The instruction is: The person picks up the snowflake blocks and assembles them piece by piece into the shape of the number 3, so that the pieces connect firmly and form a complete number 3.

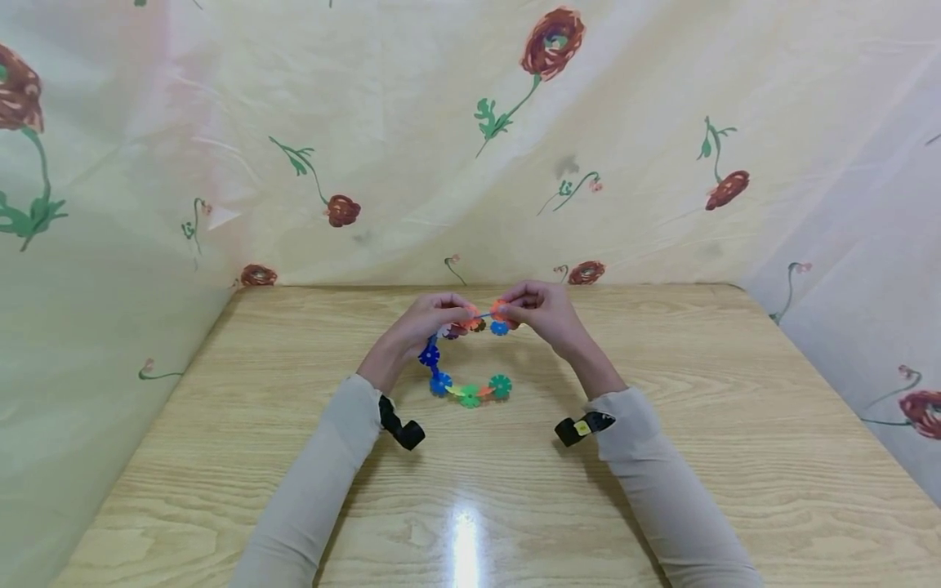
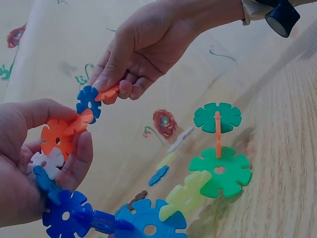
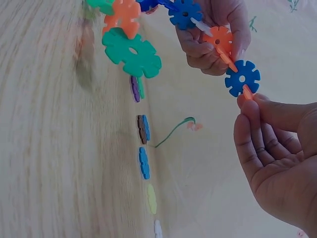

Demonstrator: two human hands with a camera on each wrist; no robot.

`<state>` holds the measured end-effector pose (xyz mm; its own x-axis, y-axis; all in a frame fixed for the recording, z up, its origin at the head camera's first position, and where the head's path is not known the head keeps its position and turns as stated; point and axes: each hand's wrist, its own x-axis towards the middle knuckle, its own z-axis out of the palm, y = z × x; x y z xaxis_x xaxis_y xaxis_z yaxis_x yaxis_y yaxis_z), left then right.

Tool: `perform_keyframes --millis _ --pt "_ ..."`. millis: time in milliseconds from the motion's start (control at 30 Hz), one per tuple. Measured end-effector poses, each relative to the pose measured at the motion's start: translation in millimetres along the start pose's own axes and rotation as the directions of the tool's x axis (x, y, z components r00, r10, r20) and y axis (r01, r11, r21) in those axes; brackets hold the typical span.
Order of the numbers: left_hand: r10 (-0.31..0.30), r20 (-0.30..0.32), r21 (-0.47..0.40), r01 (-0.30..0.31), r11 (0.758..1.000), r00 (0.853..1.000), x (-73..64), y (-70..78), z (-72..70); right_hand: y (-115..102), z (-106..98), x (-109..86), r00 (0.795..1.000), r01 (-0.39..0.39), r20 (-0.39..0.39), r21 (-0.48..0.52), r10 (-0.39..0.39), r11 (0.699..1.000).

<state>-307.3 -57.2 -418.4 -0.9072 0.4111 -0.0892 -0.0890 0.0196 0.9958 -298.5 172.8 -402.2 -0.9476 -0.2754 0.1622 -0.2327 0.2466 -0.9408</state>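
Observation:
A curved chain of slotted plastic snowflake discs [image 1: 440,384] hangs above the table, in blue, white, orange, yellow and green. My left hand [image 1: 422,320] holds it near one end, its thumb and fingers pinching an orange disc [image 2: 80,122]. That disc is slotted into a blue disc [image 3: 242,78] between the two hands. On the blue disc's other side, my right hand [image 1: 546,317] pinches another orange disc [image 3: 247,92] by its edge, touching or slotted into the blue one. At the chain's opposite end is a green disc [image 1: 501,386], held by neither hand.
Several loose discs lie on the wooden table [image 1: 220,457] beyond the chain, among them a blue disc [image 3: 144,163], a yellow disc [image 3: 152,199] and a brown disc [image 3: 141,130]. A flowered cloth [image 1: 412,122] hangs behind the table. Each wrist wears a black camera [image 1: 406,431].

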Motion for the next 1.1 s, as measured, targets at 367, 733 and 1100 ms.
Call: perform_keyframes --millis 367,733,1100 --pt "0.009 0.015 0.034 -0.009 0.999 1.000 -1.1 2.1 -2.7 -0.1 -1.0 0.7 1.000 -0.003 0.031 0.010 0.003 1.000" --pt "0.017 0.028 0.083 -0.020 0.996 0.999 -2.6 0.7 -3.3 -2.0 -4.2 -2.3 0.994 -0.031 0.102 0.003 0.030 1.000" --pt "0.016 0.035 0.113 -0.020 0.993 0.999 -1.5 -2.1 -3.3 -5.2 -6.1 -4.0 0.993 -0.060 0.100 -0.024 0.062 0.998"
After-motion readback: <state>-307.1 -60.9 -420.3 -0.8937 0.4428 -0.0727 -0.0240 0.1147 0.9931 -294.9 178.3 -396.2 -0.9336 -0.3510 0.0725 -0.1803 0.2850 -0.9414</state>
